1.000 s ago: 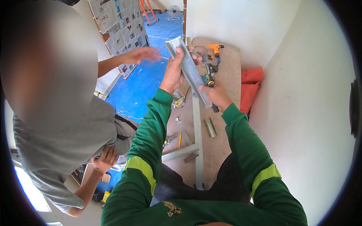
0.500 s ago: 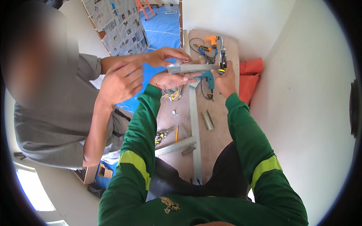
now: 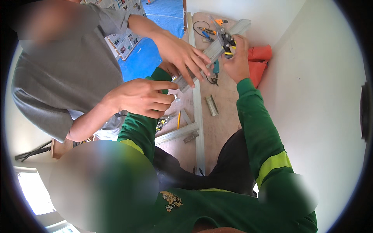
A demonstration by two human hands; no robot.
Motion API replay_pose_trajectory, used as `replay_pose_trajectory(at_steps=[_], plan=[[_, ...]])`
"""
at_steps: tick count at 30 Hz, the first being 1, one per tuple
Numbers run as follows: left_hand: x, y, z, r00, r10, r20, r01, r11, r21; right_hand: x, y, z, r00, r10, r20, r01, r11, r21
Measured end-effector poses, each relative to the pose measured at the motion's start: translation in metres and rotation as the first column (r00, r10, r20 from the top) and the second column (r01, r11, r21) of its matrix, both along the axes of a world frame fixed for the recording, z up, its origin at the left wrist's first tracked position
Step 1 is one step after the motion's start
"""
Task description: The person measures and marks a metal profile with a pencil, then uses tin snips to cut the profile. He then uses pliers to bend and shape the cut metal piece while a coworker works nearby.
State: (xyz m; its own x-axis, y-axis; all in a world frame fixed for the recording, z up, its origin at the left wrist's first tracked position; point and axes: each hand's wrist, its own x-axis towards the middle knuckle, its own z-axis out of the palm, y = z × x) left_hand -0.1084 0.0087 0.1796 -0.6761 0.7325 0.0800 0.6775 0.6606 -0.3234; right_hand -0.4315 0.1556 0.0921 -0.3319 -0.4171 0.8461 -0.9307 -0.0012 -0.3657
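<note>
My right hand (image 3: 237,58) is closed around tin snips (image 3: 226,42) with black and yellow handles, held beside a galvanized metal channel (image 3: 214,50). The channel slants above the board, its far end up to the right. My left hand (image 3: 169,68) is at the channel's near end and supports it from below; most of its fingers are hidden. A co-worker in a grey shirt reaches in from the left. One of their hands (image 3: 184,56) spreads over the channel, and the other (image 3: 142,97) is above my left sleeve.
On the wooden board (image 3: 221,128) lie a long metal stud (image 3: 199,151), short channel offcuts (image 3: 211,105), a pencil (image 3: 179,119), another pair of snips (image 3: 163,122), pliers (image 3: 208,31) and a teal power tool (image 3: 216,68). Red bags (image 3: 256,62) stand by the right wall.
The channel has swung from nearly level to a slant, far end up to the right. My right hand with the snips has risen. The co-worker has leaned in, hands now over the channel and my left arm.
</note>
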Motion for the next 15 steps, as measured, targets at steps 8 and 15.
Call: replay_pose_trajectory(at_steps=[8,15], plan=[[-0.009,-0.014,-0.037,0.965,0.091,0.247,-0.134,0.977,0.163,-0.022,0.081,0.016,-0.038,0.291,0.956,-0.352,0.892,-0.285],[-0.023,-0.027,-0.037,0.747,0.184,0.639,-0.509,0.776,0.372,0.050,0.195,-0.013,-0.141,0.283,0.949,-0.397,0.861,-0.316]])
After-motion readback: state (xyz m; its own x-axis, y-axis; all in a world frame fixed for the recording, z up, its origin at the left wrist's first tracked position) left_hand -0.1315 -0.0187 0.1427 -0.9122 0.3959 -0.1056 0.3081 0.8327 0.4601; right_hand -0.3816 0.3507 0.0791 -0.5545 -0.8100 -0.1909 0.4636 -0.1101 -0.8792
